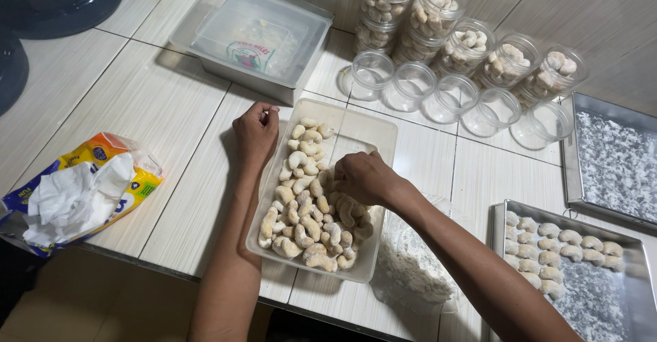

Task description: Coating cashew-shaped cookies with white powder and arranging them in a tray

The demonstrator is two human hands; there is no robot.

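Note:
A clear rectangular plastic tray [378, 128] lies on the white tiled floor, holding several crescent-shaped cookies [308, 212] dusted white. My left hand [255, 134] rests on the tray's left rim with the fingers curled. Over the cookie pile, my right hand [363, 176] has its fingers pinched together among the cookies; whether it holds one is hidden.
Empty clear jars [448, 97] and cookie-filled jars [438, 10] stand beyond the tray. A lidded plastic box [256, 34] is at top centre. Metal trays [633, 273] of cookies and powdered sugar lie right; a sugar bag [410, 263] is under my right forearm. A tissue pack [79, 191] lies left.

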